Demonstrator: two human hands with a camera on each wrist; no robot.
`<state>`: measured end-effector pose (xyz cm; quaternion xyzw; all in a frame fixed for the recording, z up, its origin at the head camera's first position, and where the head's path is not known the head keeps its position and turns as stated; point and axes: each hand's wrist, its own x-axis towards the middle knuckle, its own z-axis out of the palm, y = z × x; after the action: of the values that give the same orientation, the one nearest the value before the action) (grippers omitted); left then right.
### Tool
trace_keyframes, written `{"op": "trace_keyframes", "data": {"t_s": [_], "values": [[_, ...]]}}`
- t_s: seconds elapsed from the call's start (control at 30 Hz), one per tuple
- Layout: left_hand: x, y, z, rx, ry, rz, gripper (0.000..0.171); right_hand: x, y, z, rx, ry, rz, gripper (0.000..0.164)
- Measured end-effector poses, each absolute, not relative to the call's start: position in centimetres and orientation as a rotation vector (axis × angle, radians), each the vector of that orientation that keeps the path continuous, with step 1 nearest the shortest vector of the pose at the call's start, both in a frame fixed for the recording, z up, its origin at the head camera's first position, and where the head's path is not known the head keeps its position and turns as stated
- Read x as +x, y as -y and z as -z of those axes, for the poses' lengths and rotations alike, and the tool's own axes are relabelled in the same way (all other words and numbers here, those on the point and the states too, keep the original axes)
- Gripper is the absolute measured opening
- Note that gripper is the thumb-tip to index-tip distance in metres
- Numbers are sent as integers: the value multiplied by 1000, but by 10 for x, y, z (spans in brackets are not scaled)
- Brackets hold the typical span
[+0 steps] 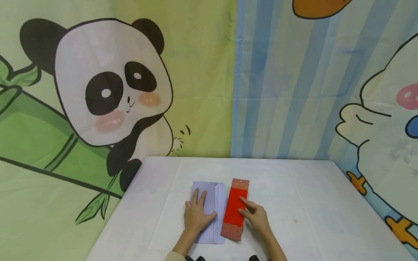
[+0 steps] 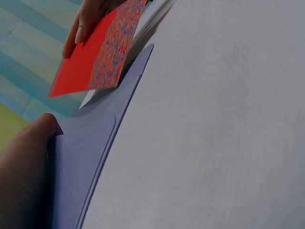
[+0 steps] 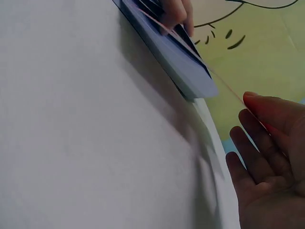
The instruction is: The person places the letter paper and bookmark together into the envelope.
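In the head view a pale purple envelope (image 1: 210,203) lies upright on the white table, its flap along the right side. My left hand (image 1: 197,216) rests on it with fingers spread. Just to the right, my right hand (image 1: 257,217) pinches a long red card (image 1: 232,210) by its right edge, between thumb and fingers. Patterned bands cross both ends of the card, and it tilts slightly. The left wrist view has the red card (image 2: 81,71) raised above the envelope (image 2: 95,138). Edge-on, the card (image 3: 224,82) is a thin line in the right wrist view.
The white table (image 1: 294,195) reaches back to a printed curtain with a panda (image 1: 111,83) on the left and blue stripes on the right. Small dark objects (image 1: 253,258) show at the bottom edge of the head view.
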<state>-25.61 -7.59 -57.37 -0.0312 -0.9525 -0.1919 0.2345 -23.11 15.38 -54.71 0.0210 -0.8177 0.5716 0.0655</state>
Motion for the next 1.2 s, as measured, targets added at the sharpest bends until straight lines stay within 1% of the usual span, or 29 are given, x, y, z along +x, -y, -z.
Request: {"op": "trace_keyframes", "data": {"t_s": [0.17,0.37,0.63,1.0,1.2], "values": [[-258,76,575,-86,2605,535,80,-236,-139,556,104,2460,-1721,44],[-258,76,576,-86,2616,505,81,-238,-132,563,127,2509,-1678,44],[-259,76,577,-88,2655,486,81,-237,-127,561,186,2578,-1609,41],[-262,77,580,-90,2625,506,81,-241,-123,557,285,2644,-1444,43],[-261,77,579,-95,2639,498,80,-245,-121,558,392,2667,-1419,43]]}}
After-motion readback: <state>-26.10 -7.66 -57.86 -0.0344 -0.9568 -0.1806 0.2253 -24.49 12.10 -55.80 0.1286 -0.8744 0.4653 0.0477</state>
